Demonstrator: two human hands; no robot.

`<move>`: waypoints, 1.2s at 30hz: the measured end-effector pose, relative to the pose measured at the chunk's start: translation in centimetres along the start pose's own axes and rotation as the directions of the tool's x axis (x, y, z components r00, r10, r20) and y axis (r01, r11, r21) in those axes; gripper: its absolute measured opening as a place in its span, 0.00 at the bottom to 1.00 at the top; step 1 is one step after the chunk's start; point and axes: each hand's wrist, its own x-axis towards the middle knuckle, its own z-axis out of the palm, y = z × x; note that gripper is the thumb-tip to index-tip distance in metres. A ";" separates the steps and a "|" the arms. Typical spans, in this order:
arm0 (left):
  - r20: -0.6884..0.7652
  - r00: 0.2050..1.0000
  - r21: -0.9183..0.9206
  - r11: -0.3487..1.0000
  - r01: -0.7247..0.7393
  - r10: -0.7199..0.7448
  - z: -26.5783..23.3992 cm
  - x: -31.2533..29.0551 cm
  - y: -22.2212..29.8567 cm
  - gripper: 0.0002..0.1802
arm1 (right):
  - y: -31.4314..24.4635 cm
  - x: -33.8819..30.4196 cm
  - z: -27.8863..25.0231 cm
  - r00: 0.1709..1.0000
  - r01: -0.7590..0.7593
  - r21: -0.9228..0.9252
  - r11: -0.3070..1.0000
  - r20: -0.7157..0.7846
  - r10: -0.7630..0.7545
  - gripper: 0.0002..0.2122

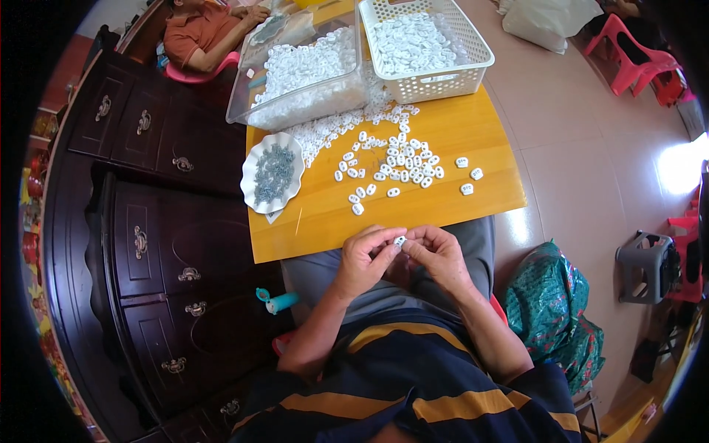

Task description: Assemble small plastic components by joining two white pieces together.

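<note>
Between the fingertips of my left hand (365, 258) and my right hand (441, 258) is a small white plastic piece (399, 241) with dark holes. Both hands pinch it just off the near edge of the wooden table (332, 229), above my lap. Many similar white pieces (402, 159) lie loose on the tabletop beyond my hands. Three of them (467, 189) sit apart on the right. At the table's left edge, a white scalloped dish (252, 166) holds a heap of small grey metal parts (274, 173).
A clear bin (240, 103) and a white perforated basket (436, 90), both full of white pieces, stand at the far side. Dark wooden drawers (148, 251) flank the left. A person (203, 37) sits at the far left. A green patterned bag (550, 310) rests at my right.
</note>
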 end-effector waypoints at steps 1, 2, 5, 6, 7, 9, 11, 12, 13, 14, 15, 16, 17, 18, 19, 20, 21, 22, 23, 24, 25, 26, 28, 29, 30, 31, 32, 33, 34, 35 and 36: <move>0.047 0.999 0.023 1.000 -0.004 0.003 -0.2 0.2 0.4 0.16 | 0.3 0.1 -0.2 0.999 -0.035 0.012 0.999 0.023 0.035 0.05; 0.094 0.996 0.046 0.999 -0.009 0.004 -0.5 0.4 0.8 0.16 | 0.4 0.1 -0.3 0.997 -0.070 0.023 0.997 0.047 0.069 0.06; 0.166 0.986 0.093 0.996 -0.005 -0.011 -1.1 0.6 1.3 0.19 | 0.3 0.1 0.0 0.992 -0.125 0.060 0.990 0.024 0.124 0.06; 0.166 0.986 0.091 0.996 -0.004 -0.011 -1.0 0.7 1.9 0.19 | 0.1 0.1 0.1 0.992 -0.126 0.059 0.990 0.023 0.125 0.06; 0.136 0.990 0.148 0.989 0.011 -0.031 -0.7 0.9 2.8 0.21 | 0.0 0.1 0.1 0.992 -0.130 0.072 0.989 0.009 0.129 0.07; 0.104 0.993 0.204 0.979 0.027 -0.049 -0.1 1.0 3.2 0.23 | 0.0 0.2 0.2 0.991 -0.134 0.085 0.987 -0.004 0.134 0.07; 0.030 0.990 0.446 0.885 -0.134 0.135 0.7 1.0 2.8 0.26 | 0.3 0.3 0.2 0.990 -0.129 0.196 0.972 -0.025 0.137 0.06; 0.031 0.990 0.446 0.885 -0.134 0.135 0.8 1.1 2.6 0.26 | 0.4 0.3 0.1 0.990 -0.129 0.196 0.972 -0.026 0.137 0.06; 0.037 0.976 0.495 0.845 -0.204 0.214 0.9 1.2 2.2 0.24 | 0.5 0.3 0.0 0.991 -0.128 0.209 0.969 -0.018 0.135 0.06; 0.047 0.955 0.541 0.796 -0.270 0.292 1.0 1.3 2.1 0.23 | 0.5 0.3 -0.1 0.991 -0.127 0.222 0.967 -0.011 0.132 0.06; 0.050 0.956 0.540 0.797 -0.271 0.290 1.1 1.3 2.1 0.23 | 0.4 0.2 -0.1 0.991 -0.127 0.225 0.966 -0.013 0.133 0.06; 0.060 0.960 0.538 0.801 -0.263 0.274 1.2 1.2 2.1 0.22 | 0.1 0.1 0.0 0.987 -0.151 0.283 0.947 -0.014 0.162 0.07; 0.071 0.963 0.535 0.805 -0.255 0.258 1.2 1.2 2.1 0.22 | -0.2 0.1 0.1 0.982 -0.174 0.341 0.924 -0.013 0.190 0.08; 0.075 0.963 0.535 0.805 -0.257 0.258 1.2 1.3 2.1 0.22 | -0.3 0.1 0.0 0.982 -0.172 0.344 0.923 -0.015 0.189 0.08; 0.078 0.963 0.530 0.808 -0.259 0.258 1.2 1.4 2.2 0.21 | -0.4 0.1 -0.2 0.976 -0.203 0.357 0.912 0.004 0.216 0.09; 0.080 0.963 0.524 0.811 -0.262 0.259 1.2 1.4 2.3 0.19 | -0.4 0.1 -0.3 0.970 -0.234 0.370 0.899 0.024 0.243 0.10; 0.084 0.962 0.523 0.811 -0.264 0.259 1.2 1.5 2.3 0.19 | -0.3 0.1 -0.4 0.970 -0.232 0.372 0.899 0.021 0.242 0.10; 0.091 0.961 0.533 0.802 -0.270 0.263 1.2 1.5 2.4 0.19 | 0.0 0.2 -0.6 0.970 -0.236 0.361 0.902 0.036 0.239 0.10; 0.098 0.959 0.542 0.794 -0.276 0.267 1.2 1.5 2.4 0.18 | 0.2 0.2 -0.7 0.970 -0.240 0.349 0.906 0.051 0.237 0.11; 0.099 0.959 0.542 0.794 -0.277 0.267 1.1 1.5 2.4 0.18 | 0.3 0.2 -0.7 0.970 -0.240 0.350 0.905 0.051 0.237 0.11; 0.102 0.957 0.544 0.790 -0.282 0.271 1.0 1.5 2.4 0.18 | 0.4 0.2 -0.7 0.971 -0.237 0.346 0.908 0.048 0.235 0.11; 0.105 0.956 0.547 0.787 -0.287 0.275 1.0 1.5 2.4 0.17 | 0.4 0.2 -0.7 0.971 -0.234 0.341 0.911 0.045 0.233 0.11; 0.101 0.949 0.542 0.783 -0.304 0.298 1.1 1.7 2.4 0.15 | 0.4 0.2 -0.8 0.973 -0.226 0.343 0.912 0.044 0.224 0.11; 0.097 0.942 0.538 0.780 -0.321 0.321 1.1 1.8 2.5 0.13 | 0.3 0.2 -0.8 0.976 -0.217 0.346 0.913 0.043 0.215 0.11; 0.096 0.942 0.538 0.779 -0.320 0.321 1.2 1.8 2.4 0.13 | 0.3 0.2 -0.7 0.975 -0.217 0.346 0.913 0.044 0.216 0.11; 0.095 0.940 0.529 0.783 -0.327 0.328 1.2 1.8 2.3 0.13 | 0.2 0.1 -0.6 0.976 -0.213 0.344 0.914 0.028 0.217 0.11; 0.094 0.938 0.520 0.786 -0.333 0.335 1.2 1.8 2.2 0.12 | 0.2 0.1 -0.6 0.976 -0.209 0.343 0.916 0.012 0.218 0.11; 0.094 0.937 0.520 0.786 -0.334 0.335 1.2 1.7 2.0 0.12 | 0.2 0.1 -0.5 0.976 -0.208 0.343 0.916 0.012 0.217 0.11; 0.097 0.940 0.511 0.794 -0.330 0.328 1.1 1.7 1.7 0.14 | 0.4 0.1 -0.5 0.978 -0.200 0.342 0.918 0.005 0.211 0.11; 0.099 0.942 0.502 0.801 -0.327 0.322 1.1 1.6 1.6 0.15 | 0.5 0.1 -0.5 0.979 -0.191 0.342 0.920 -0.002 0.204 0.11; 0.099 0.941 0.502 0.801 -0.327 0.322 1.1 1.7 1.7 0.15 | 0.5 0.1 -0.5 0.979 -0.191 0.341 0.920 -0.001 0.203 0.11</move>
